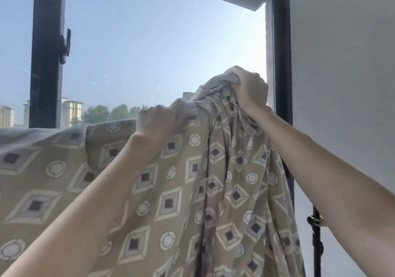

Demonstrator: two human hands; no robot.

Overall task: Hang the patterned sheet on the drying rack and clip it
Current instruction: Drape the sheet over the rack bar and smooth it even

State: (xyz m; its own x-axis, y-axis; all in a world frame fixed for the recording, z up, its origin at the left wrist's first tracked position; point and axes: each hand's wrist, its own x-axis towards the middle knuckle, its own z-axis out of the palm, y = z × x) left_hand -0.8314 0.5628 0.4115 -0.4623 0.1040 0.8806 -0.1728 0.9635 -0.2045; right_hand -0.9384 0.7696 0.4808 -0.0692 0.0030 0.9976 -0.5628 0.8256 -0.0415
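Reaching up from close by, the left forearm crosses the patterned sheet. The sheet's left stretch already lies spread over a top line below the window frame, though whatever rail carries it is hidden. The left hand grips that top edge in a fist. Further right and higher, the right hand clamps a bunched wad of cloth, its folds hanging unspread. The drying rack shows only as a dark pole at the right, I think. No clips are visible. I'd judge the hanging half done and the clipping not begun.
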